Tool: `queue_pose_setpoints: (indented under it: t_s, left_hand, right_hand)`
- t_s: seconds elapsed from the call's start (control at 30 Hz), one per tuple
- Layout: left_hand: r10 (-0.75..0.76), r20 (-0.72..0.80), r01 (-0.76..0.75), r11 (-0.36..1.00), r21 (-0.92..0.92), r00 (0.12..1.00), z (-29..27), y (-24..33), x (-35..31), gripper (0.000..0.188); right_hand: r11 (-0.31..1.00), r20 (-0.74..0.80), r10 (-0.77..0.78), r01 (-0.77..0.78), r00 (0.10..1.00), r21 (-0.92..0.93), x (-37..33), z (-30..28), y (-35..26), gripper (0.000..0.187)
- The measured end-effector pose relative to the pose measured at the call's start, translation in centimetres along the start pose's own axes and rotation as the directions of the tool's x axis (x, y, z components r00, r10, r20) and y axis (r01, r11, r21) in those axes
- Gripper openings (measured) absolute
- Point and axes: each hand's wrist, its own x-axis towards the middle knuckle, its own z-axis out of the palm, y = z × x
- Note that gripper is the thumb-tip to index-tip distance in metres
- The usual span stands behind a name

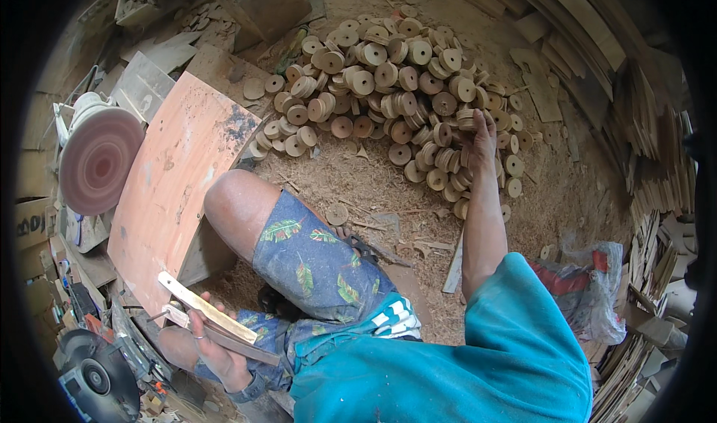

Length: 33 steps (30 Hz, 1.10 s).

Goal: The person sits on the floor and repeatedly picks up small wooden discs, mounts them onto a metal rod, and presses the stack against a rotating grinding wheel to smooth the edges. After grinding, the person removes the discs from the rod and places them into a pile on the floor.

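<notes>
My left hand is closed around a pale wooden strip with a hole near its far end. A darker wooden bar lies against the strip in the same grip, and a thin metal rod sticks out to the left. My right arm reaches forward to a big heap of round wooden discs, each with a small centre hole. There my right hand grips a short stack of discs, thumb and fingers around its edge. The palm side of this hand is hidden.
A slanted wooden board stands left of my knee, beside a round sanding disc machine. A fan-like round machine sits at lower left. Wood sheets are stacked along the right, near a clear plastic bag. Shavings cover the floor.
</notes>
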Motion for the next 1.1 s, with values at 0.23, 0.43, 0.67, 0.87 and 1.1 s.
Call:
queue_pose_setpoints:
  t_s: [0.23,0.43,0.67,0.87,1.1]
  left_hand:
    - [0.018,-0.014,-0.017,0.999,0.043,1.0,0.5,-0.2,-0.1,0.046]
    - [-0.009,0.026,0.008,0.999,0.031,1.0,0.4,-0.2,0.1,0.045]
    - [-0.022,0.055,0.02,0.999,0.033,0.998,-0.3,-0.7,0.7,0.045]
    - [0.146,-0.003,-0.145,0.981,0.13,0.989,2.2,-0.2,0.0,0.047]
    - [0.16,0.038,-0.164,0.949,0.269,0.986,3.1,-0.5,-0.2,0.037]
  right_hand:
    - [0.662,-0.038,-0.361,0.227,0.932,-0.714,-0.6,1.0,2.4,0.066]
    - [0.264,0.105,-0.216,0.162,0.971,-0.951,-1.6,1.8,1.7,0.081]
    - [0.045,0.412,0.032,0.411,0.91,-0.911,1.0,1.2,0.8,0.077]
    - [0.19,0.684,-0.119,0.693,0.72,-0.696,1.1,-0.8,3.4,0.066]
    - [0.748,0.373,0.033,0.225,0.927,-0.624,-2.7,4.4,1.1,0.051]
